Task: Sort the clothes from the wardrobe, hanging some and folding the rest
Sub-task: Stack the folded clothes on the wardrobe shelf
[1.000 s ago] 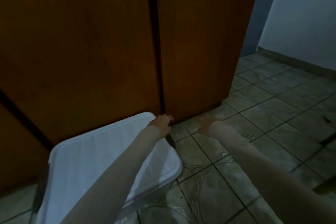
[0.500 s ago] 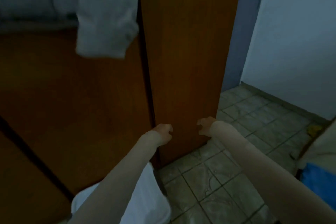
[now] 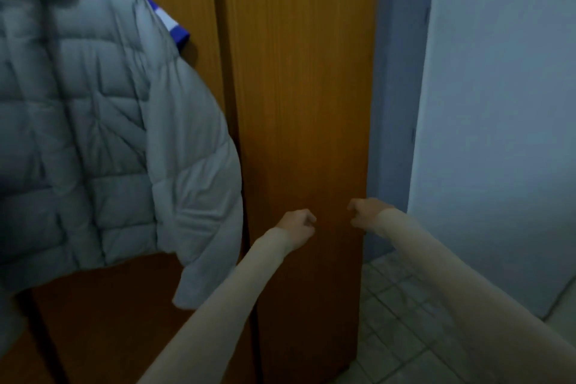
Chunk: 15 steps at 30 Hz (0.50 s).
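The tall brown wooden wardrobe fills most of the view, its right-hand door panel closed and standing directly beyond both sets of fingertips. Left of the left fingers and rising well above them hangs a pale grey quilted puffer jacket, its sleeve drooping down to near the left forearm; a blue-and-white striped piece of cloth peeks out behind its shoulder. To the right of the right fingers lie a grey door frame, a pale wall and a light tiled floor.

The left hand and the right hand are stretched forward side by side, apart from each other, fingers loosely curled and holding nothing; whether they touch the door cannot be told.

This looks like the very start of the sorting: no garment is in hand yet. The next move probably calls for getting the door open, or reaching left to take the jacket.
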Motion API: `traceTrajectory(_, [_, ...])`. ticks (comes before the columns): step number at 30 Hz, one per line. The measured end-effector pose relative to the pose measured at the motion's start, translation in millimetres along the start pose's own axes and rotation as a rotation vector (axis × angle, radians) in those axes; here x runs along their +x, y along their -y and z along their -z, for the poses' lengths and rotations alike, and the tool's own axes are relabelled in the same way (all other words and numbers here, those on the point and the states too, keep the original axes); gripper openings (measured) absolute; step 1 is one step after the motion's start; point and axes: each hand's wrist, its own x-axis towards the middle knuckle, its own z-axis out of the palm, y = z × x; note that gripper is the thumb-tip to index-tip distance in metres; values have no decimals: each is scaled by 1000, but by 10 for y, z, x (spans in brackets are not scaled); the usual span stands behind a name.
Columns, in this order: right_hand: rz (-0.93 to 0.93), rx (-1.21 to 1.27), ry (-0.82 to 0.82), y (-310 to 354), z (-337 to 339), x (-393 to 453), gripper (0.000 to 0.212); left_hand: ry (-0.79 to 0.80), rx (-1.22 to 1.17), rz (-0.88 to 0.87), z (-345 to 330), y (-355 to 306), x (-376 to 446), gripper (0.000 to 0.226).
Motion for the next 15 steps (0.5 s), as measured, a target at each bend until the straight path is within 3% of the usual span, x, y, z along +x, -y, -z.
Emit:
traceTrajectory(8, [51, 22, -90, 99, 606, 50, 44, -150, 113, -91, 537, -437, 30, 35])
traceTrajectory(15, [146, 14, -145, 586, 714, 480, 44, -425, 291, -133, 1147, -275, 192, 34])
